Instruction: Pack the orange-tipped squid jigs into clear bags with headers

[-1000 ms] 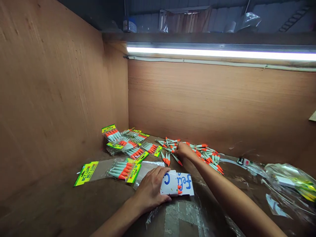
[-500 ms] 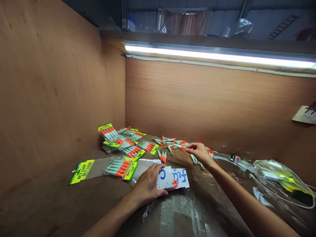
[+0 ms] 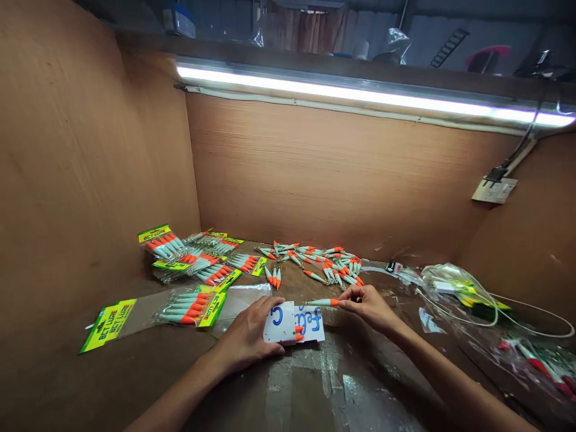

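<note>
Orange-tipped pale lure (image 3: 324,302), pinched by the right fingers (image 3: 353,306), could snag the white card (image 3: 285,327) gripped by the left fingers (image 3: 266,303), because its tiny end seems hooked.

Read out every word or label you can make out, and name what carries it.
"BCT LURE": yellow headers of the clear bags and lure packs at left.
"C", blue: white card in the left hand.
"feli", seemingly, blue: right part of that card, partly covered.
Unreadable: black label at right; upper-left container, blurred.
</note>
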{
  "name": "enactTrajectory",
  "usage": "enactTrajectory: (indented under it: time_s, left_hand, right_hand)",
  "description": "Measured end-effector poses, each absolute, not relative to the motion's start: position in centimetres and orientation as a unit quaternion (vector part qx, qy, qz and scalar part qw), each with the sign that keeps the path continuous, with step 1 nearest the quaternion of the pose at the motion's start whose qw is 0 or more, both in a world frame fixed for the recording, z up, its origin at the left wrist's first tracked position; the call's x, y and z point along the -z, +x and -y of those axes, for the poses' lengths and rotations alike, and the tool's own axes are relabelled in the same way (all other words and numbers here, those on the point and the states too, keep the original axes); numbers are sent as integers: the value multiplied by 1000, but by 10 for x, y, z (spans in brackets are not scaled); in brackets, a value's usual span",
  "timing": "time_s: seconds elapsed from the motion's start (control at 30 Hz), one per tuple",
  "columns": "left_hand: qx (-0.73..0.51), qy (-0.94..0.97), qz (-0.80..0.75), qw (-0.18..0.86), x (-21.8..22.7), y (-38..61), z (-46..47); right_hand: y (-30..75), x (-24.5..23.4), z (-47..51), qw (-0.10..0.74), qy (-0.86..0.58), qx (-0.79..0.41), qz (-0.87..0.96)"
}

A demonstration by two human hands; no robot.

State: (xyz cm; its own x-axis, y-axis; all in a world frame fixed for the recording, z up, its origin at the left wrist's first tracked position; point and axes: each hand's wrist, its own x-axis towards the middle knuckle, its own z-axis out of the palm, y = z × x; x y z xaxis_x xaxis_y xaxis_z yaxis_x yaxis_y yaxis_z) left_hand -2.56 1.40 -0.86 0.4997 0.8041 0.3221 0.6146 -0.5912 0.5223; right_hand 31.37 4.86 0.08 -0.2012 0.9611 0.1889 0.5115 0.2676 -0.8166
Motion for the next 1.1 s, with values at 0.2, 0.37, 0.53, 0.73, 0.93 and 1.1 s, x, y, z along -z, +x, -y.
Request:
enactTrajectory:
  time_s: [0.2,0.37,0.53,0.73,0.93,1.1]
  left_hand:
    - [-278,851,-408,179,8,-16,-8]
    - [-288,850,-404,173,11,-18,-10]
    - [-293,845,-412,171,13,-24,-15]
    - [-286,844,-415,181,14,-26,-16]
    - [-270,854,-406,180,18,-27,-15]
    - [-255,855,-413,183,16,-27,-15]
  right_hand:
    - [258,6,-18,377,-433,-132,808]
    - [237,6,-29,310,-364,-113,871]
    - [248,-29,-85,171,-428,-77,884]
    - [225,-31,-141,85,-576,36,812]
    - [221,-13,-135,50,-544,62,836]
    - [229,-18,-118,50,-513,50,856]
